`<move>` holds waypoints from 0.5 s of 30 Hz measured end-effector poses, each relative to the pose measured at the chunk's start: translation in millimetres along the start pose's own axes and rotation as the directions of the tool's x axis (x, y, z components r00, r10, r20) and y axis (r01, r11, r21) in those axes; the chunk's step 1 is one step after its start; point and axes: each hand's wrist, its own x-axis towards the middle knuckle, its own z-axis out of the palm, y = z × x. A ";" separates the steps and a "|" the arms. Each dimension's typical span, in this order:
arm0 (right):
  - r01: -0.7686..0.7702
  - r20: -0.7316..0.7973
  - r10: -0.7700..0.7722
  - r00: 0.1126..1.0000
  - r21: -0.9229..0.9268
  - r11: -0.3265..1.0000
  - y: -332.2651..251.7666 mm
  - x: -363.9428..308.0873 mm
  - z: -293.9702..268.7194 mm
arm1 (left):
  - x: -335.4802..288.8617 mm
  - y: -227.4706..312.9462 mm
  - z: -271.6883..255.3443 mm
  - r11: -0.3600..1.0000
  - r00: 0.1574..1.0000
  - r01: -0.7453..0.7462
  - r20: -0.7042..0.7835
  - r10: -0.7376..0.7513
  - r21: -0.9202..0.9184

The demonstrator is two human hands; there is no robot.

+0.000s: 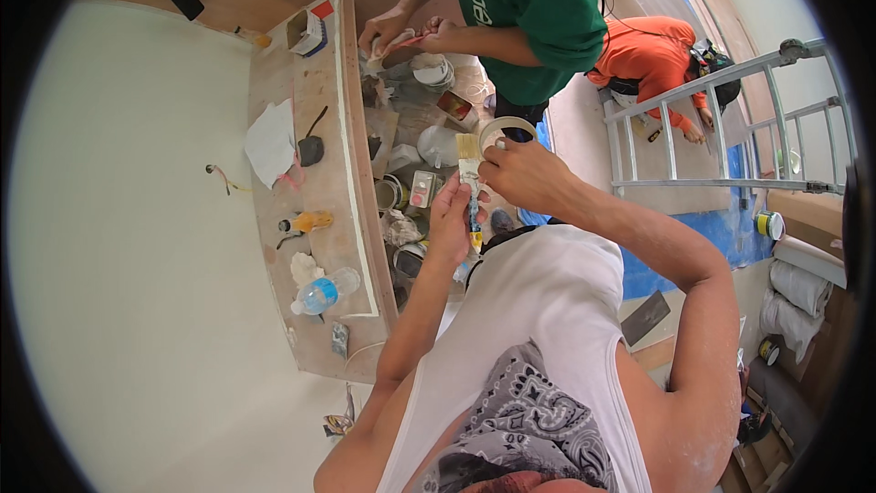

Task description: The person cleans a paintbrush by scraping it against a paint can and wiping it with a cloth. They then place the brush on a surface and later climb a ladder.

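My left hand (449,224) is closed around the handle of a paintbrush (469,148), held upright with its pale bristles at the top. Its handle is smeared with paint, and a yellow end shows below my fingers. Close beside the bristles, my right hand (529,173) grips a cream ring that looks like a roll of masking tape (486,131). The fingertips of that hand are near the brush's ferrule; whether a strip of tape joins the two I cannot make out.
To the left, a wooden counter (324,192) bears a water bottle (327,292), an orange-liquid bottle (307,221) and a box (307,32). Tubs and bags crowd beside it. A person in green (520,0) stands ahead; another in orange (643,55) bends beside a metal ladder (721,82).
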 end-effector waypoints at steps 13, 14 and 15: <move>-0.038 -0.146 0.056 0.988 0.123 0.992 -4.4 -13.2 -5.8 | -12.9 10.0 15.7 0.996 0.995 -0.093 -0.023 0.093 0.012; -0.033 -0.155 0.053 0.987 0.127 0.991 -6.6 -14.5 -5.7 | -15.2 10.3 15.6 0.996 0.996 -0.092 -0.021 0.092 0.016; -0.036 -0.177 0.057 0.983 0.125 0.992 -7.1 -14.5 -5.9 | -15.0 11.5 15.9 0.995 0.996 -0.093 -0.016 0.093 0.020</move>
